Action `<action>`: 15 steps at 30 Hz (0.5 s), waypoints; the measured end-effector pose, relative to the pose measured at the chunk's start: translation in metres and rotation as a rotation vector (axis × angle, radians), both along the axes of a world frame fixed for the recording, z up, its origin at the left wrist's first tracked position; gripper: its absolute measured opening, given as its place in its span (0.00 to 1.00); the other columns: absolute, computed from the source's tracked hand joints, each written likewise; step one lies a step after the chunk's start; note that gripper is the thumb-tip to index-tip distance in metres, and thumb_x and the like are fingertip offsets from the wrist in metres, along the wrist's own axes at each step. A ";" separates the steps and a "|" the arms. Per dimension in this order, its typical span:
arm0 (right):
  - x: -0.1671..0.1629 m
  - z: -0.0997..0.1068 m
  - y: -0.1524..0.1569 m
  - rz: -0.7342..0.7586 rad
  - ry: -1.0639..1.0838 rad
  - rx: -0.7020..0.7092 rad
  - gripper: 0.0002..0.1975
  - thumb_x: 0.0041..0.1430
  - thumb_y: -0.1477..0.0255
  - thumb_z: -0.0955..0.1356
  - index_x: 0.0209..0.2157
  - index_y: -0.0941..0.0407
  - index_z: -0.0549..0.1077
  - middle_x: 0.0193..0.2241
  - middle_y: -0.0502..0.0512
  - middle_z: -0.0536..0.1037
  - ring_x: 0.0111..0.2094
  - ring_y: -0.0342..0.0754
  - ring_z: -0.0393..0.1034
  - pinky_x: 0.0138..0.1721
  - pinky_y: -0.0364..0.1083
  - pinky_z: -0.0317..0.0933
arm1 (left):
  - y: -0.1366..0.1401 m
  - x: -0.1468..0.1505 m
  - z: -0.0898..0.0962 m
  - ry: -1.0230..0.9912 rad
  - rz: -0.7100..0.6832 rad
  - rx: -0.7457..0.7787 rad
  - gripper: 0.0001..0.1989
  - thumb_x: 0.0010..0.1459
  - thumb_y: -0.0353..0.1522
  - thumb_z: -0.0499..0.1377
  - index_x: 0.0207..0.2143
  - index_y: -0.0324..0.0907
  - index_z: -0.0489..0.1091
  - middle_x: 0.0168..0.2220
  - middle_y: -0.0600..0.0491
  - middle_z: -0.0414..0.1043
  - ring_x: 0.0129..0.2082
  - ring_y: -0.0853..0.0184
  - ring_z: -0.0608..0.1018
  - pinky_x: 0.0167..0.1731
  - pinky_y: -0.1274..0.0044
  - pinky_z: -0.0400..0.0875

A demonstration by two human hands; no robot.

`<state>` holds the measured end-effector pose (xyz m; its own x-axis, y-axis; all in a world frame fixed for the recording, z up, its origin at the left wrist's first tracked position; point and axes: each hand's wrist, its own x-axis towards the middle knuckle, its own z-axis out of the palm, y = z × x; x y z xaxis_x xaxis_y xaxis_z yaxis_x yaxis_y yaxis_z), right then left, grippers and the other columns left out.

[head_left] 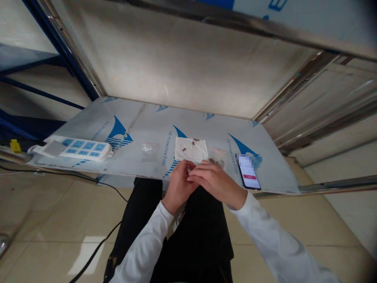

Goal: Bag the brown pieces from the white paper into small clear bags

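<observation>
My left hand [178, 184] and my right hand [212, 179] meet at the table's front edge, fingers closed together around something small that they hide. Just beyond them lies a white tissue [191, 151] with a few small brown pieces on it, one of them a dark sliver [184, 149]. Beside my right hand is a clear plastic bag [221, 156] with small brown bits in it, partly covered by that hand. A second clear plastic bag [149, 152] lies flat to the left of the tissue.
A white power strip [85, 149] with blue sockets lies at the table's left end. To the right is a phone [249, 173] with its screen lit. The table [141, 118] carries printed protective film. A black cable [97, 247] hangs to the floor; a shelf edge [206, 17] runs overhead.
</observation>
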<state>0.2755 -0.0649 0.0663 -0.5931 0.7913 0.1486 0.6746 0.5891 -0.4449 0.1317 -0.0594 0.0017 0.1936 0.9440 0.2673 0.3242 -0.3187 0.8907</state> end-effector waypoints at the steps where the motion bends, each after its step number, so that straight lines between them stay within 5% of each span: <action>1: 0.002 -0.002 -0.002 0.017 0.020 -0.008 0.08 0.63 0.67 0.66 0.36 0.53 0.77 0.33 0.53 0.78 0.37 0.48 0.69 0.39 0.46 0.61 | -0.002 -0.002 -0.001 -0.005 -0.008 0.001 0.14 0.46 0.27 0.62 0.36 0.42 0.63 0.33 0.52 0.71 0.33 0.64 0.73 0.34 0.74 0.66; 7: 0.009 -0.007 -0.008 0.040 0.093 -0.052 0.08 0.63 0.69 0.66 0.38 0.53 0.78 0.33 0.54 0.79 0.38 0.48 0.70 0.41 0.46 0.62 | -0.017 -0.016 -0.003 -0.090 -0.034 -0.014 0.23 0.42 0.29 0.65 0.41 0.42 0.60 0.37 0.52 0.67 0.36 0.65 0.72 0.38 0.74 0.67; 10: 0.010 0.000 -0.009 0.030 0.125 -0.034 0.08 0.63 0.70 0.65 0.37 0.54 0.78 0.34 0.54 0.78 0.38 0.48 0.69 0.43 0.47 0.62 | -0.022 -0.023 -0.003 -0.280 -0.078 -0.087 0.16 0.51 0.31 0.62 0.42 0.42 0.63 0.39 0.51 0.68 0.39 0.66 0.72 0.41 0.73 0.68; 15: 0.010 0.009 -0.018 -0.121 0.331 -0.030 0.03 0.59 0.71 0.69 0.34 0.53 0.76 0.41 0.56 0.74 0.45 0.49 0.68 0.48 0.49 0.62 | -0.023 -0.028 0.011 -0.485 0.056 -0.196 0.06 0.59 0.35 0.59 0.35 0.41 0.71 0.35 0.51 0.74 0.37 0.67 0.75 0.41 0.75 0.69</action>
<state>0.2854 -0.0827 0.0751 -0.4183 0.8598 0.2929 0.5550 0.4972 -0.6669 0.1033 -0.0828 0.0123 0.0397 0.9906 0.1311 -0.1284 -0.1250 0.9838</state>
